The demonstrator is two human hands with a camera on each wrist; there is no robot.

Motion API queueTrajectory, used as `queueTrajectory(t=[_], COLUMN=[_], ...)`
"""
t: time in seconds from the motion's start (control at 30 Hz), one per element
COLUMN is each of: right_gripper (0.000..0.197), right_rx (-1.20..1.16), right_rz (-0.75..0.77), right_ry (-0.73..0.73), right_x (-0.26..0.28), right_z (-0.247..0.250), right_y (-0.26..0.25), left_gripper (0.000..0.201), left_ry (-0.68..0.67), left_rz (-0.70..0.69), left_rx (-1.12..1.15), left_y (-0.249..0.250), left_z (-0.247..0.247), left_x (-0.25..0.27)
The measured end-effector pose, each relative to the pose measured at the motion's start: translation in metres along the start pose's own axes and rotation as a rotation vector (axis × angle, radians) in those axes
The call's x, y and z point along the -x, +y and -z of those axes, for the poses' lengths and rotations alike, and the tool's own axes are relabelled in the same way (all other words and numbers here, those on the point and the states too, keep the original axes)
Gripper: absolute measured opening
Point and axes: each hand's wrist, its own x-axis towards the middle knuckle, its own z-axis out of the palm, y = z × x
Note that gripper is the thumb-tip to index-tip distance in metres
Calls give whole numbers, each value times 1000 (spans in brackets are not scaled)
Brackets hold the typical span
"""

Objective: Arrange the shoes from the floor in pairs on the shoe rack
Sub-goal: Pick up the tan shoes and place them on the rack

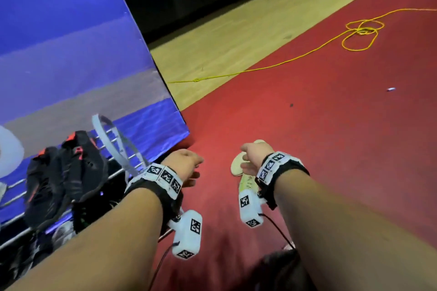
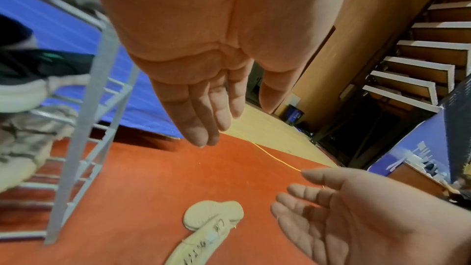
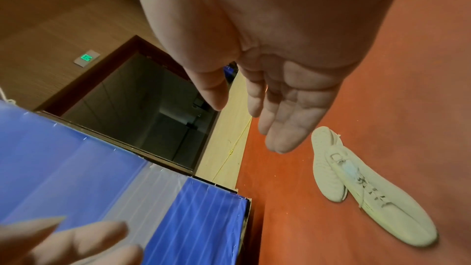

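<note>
So both hands are empty, fingers loose: left hand (image 2: 203, 80), right hand (image 3: 277, 92). Looks like the cream shoes (image 3: 362, 184) on the carpet are up next, then the shoe rack (image 2: 76, 148).

The red carpet floor (image 1: 307, 125) fills the right and lower middle of the head view, with a strip of pale wooden floor (image 1: 224, 38) beyond it toward the upper middle. Two cream shoes (image 3: 356, 178) lie on the carpet touching each other, one on its side showing its sole, and a yellow cord (image 1: 354, 35) runs looped across carpet and wood at upper right. At lower left the metal shoe rack (image 2: 76, 148) stands on the carpet, black shoes with red tabs (image 1: 63, 177) resting on its top bars.
</note>
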Motion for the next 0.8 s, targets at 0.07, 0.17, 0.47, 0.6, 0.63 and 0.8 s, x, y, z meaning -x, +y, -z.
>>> queueTrajectory(t=[0.07, 0.17, 0.47, 0.6, 0.63, 0.8], right_gripper=[33, 36, 43, 36, 28, 19], right_rx=[3, 27, 61, 112, 105, 246], right_rz=[-17, -67, -309, -392, -426, -452], right_ry=[14, 34, 101, 83, 95, 35], right_x=[-20, -52, -185, -228, -234, -269], right_z=[12, 27, 55, 31, 22, -5], right_y=[1, 11, 103, 144, 153, 174], left_gripper=[5, 4, 24, 36, 34, 32], left_ry=[-7, -37, -159, -191, -200, -229], left_rz=[35, 129, 456, 585, 616, 726], left_rx=[12, 60, 116, 117, 125, 202], left_y=[-4, -24, -108, -150, -158, -192], left_z=[-25, -57, -148, -164, -166, -173], left_x=[-21, -60, -183, -219, -226, -251])
